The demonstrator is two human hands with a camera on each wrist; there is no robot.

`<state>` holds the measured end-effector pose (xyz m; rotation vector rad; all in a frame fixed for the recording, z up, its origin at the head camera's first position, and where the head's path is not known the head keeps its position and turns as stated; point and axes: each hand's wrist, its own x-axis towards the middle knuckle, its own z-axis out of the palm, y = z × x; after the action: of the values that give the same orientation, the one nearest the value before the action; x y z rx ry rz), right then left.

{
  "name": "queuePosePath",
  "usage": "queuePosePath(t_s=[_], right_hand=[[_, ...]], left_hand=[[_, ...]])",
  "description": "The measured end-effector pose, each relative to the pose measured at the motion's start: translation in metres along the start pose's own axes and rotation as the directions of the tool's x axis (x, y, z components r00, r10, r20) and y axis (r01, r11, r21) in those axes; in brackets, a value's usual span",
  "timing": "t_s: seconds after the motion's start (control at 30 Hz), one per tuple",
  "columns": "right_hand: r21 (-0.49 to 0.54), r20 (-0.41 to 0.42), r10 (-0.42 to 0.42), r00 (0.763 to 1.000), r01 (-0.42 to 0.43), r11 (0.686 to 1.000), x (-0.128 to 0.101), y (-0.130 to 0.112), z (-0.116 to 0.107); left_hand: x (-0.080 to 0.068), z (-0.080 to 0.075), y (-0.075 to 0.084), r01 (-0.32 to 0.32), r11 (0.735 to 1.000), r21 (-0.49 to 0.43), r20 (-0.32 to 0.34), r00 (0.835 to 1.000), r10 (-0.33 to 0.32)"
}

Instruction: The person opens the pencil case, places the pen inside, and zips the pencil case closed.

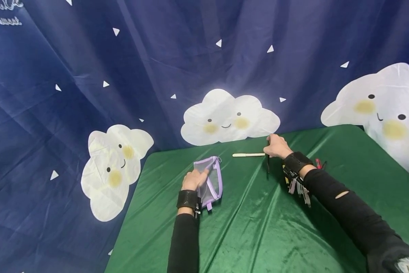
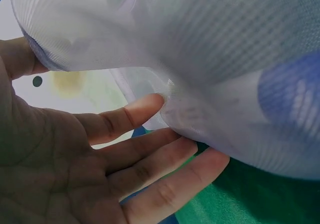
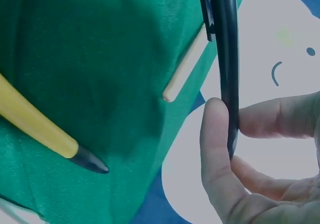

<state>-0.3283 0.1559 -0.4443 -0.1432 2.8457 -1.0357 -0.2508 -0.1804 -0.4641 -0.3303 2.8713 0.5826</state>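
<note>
My left hand (image 1: 193, 179) holds a see-through mesh pouch (image 1: 210, 179) with purple trim on the green cloth, left of centre. In the left wrist view the mesh (image 2: 215, 68) drapes over my fingers (image 2: 130, 116), and the thumb lies behind it at the upper left. My right hand (image 1: 275, 147) is at the far side of the table and pinches a black pen (image 1: 268, 165) that hangs downward. In the right wrist view this black pen (image 3: 224, 58) stands between thumb (image 3: 215, 149) and fingertips. A cream pen (image 1: 248, 154) lies just left of that hand.
The green tablecloth (image 1: 252, 220) ends at a left edge and a far edge against a blue curtain with white clouds (image 1: 228, 117). A red pen (image 1: 318, 163) lies by my right wrist. A yellow pen with a black tip (image 3: 37, 126) lies on the cloth in the right wrist view.
</note>
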Motion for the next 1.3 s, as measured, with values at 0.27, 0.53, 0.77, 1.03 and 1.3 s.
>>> queuePosePath(t_s=[0.27, 0.53, 0.77, 1.03, 1.3], right_hand=[[0.03, -0.084, -0.066, 0.994, 0.069, 0.997, -0.003, -0.011, -0.003], [0.053, -0.225, -0.121, 0.967, 0.136, 0.989, -0.001, -0.024, -0.001], [0.086, -0.294, -0.125, 0.948, 0.156, 0.984, 0.004, -0.033, 0.0], [0.137, -0.301, -0.1, 0.948, 0.147, 0.98, 0.006, -0.042, 0.002], [0.216, -0.299, -0.096, 0.949, 0.165, 0.962, 0.011, -0.057, 0.006]], left_hand=[[-0.003, -0.001, -0.002, 0.004, 1.0, -0.012, 0.016, 1.0, -0.004], [-0.002, -0.001, -0.004, 0.007, 1.0, 0.001, 0.017, 1.0, -0.007], [-0.003, -0.001, -0.004, -0.015, 1.0, 0.008, 0.001, 1.0, 0.015], [-0.002, 0.001, -0.005, -0.024, 1.0, 0.013, 0.01, 1.0, 0.024], [0.001, 0.001, -0.004, -0.028, 1.0, 0.012, 0.005, 1.0, 0.028]])
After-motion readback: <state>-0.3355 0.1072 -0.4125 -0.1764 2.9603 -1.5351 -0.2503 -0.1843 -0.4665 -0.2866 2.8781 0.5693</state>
